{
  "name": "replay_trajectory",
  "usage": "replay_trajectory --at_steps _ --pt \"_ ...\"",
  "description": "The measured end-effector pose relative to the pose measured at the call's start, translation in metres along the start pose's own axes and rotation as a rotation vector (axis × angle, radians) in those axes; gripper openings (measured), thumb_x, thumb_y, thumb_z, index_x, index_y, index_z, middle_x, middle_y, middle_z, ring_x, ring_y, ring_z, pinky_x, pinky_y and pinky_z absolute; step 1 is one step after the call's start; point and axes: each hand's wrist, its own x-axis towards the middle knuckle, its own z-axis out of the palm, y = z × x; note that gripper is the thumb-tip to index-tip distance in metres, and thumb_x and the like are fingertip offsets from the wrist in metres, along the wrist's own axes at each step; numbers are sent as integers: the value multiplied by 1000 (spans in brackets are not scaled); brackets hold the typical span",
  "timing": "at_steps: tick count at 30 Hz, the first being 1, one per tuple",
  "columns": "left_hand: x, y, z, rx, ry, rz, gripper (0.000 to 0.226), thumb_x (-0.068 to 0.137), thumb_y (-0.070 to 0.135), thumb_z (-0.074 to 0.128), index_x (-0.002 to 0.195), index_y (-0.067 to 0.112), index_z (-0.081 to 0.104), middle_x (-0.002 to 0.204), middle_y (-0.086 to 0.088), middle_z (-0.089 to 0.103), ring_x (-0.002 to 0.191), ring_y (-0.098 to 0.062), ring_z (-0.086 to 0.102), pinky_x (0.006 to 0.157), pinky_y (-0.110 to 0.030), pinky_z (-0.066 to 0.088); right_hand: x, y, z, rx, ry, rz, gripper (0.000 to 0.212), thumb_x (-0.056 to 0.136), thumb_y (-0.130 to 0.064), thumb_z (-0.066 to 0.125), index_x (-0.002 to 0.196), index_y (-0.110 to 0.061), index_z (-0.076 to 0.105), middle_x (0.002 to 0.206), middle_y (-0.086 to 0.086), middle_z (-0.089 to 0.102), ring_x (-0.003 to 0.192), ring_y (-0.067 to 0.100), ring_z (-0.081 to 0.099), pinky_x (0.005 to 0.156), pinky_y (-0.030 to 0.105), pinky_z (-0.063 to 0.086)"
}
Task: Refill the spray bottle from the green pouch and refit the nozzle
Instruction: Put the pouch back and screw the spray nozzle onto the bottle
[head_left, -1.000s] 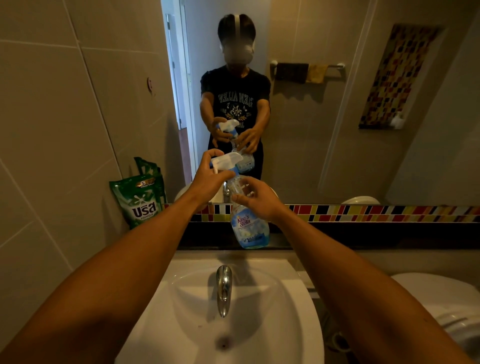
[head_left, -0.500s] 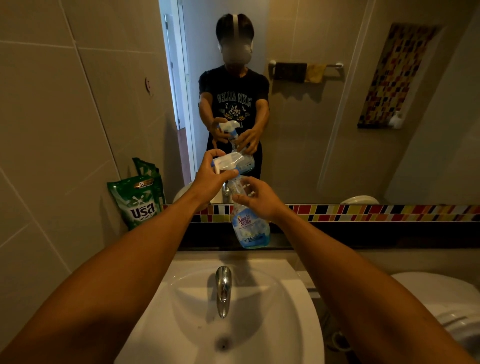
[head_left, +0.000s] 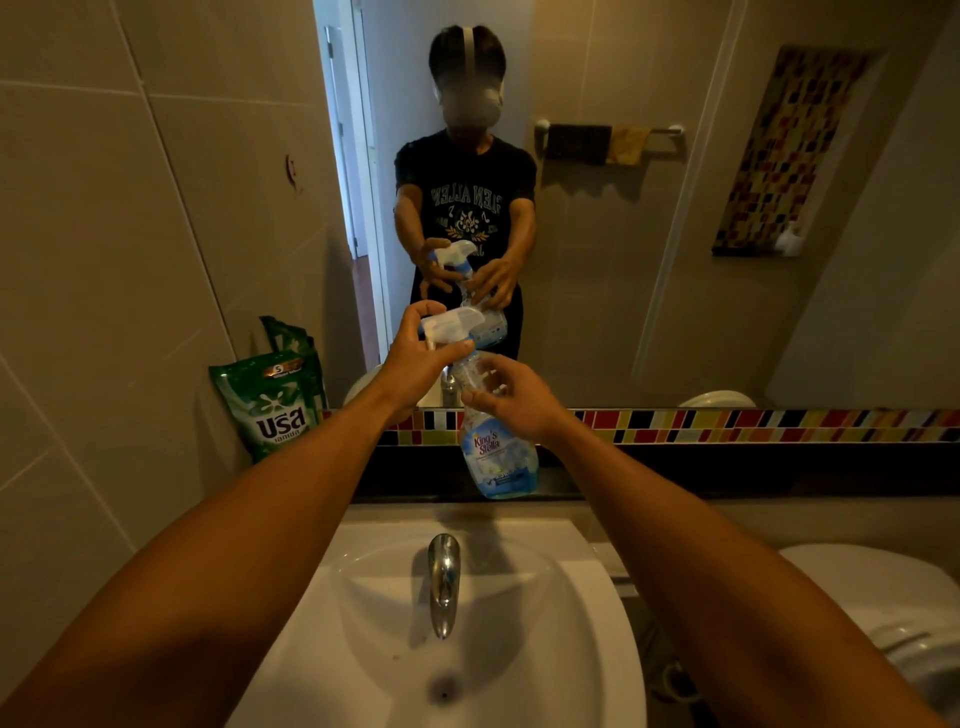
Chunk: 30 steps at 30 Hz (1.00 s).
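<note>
While left hand (head_left: 415, 364) hides its collar, nozzle (head_left: 449, 325) seemingly tops spray bottle (head_left: 498, 457).

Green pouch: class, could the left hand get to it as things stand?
Probably not at once: the left hand grips the nozzle. The green pouch stands unobstructed beside that arm, so once freed, likely yes.

We see a dim room with a warm brown tint. The brightest spot is the open doorway (head_left: 358, 171) in the mirror (head_left: 597, 260), where pale light comes in. The tap (head_left: 443, 582) throws a soft shadow into the white sink (head_left: 582, 639). Wall lines bend near the picture's edges. Our arms look big and a bit blurry at the bottom corners.
</note>
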Motion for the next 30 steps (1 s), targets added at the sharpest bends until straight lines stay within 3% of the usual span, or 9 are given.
replay_trajectory --at_steps 5,11,17,22,30 --pt "0 -2 1 -2 32 81 58 80 7 81 124 20 44 124 -9 54 111 -28 62 74 -27 60 1 -2 2 -12 9 -12 52 92 -33 77 139 -20 59 120 3 70 102 17 67 77 26 52" --pt "3 -5 -5 10 13 79 55 79 3 81 115 28 47 121 -8 55 111 -31 63 71 -25 59 2 -1 3 9 -15 -21 49 91 -32 77 136 -21 60 118 5 70 101 20 68 82 32 58" --pt "6 -7 -12 37 -61 33 55 78 8 83 116 30 50 125 -13 57 111 -34 64 76 -30 60 0 0 -1 15 -52 6 43 92 -25 77 132 -17 62 104 -2 67 86 6 64 61 7 48" --pt "3 -5 -10 55 -16 66 55 77 9 84 117 22 49 117 -4 57 107 -27 65 70 -23 59 0 -1 3 63 -21 5 45 92 -24 77 134 -18 62 114 5 69 94 14 66 69 16 51" --pt "5 -6 -11 38 -20 78 51 75 10 86 108 31 53 123 -16 60 108 -33 66 74 -32 61 0 -5 -2 81 -72 17 46 91 -26 78 134 -19 61 108 1 68 94 14 67 73 22 54"
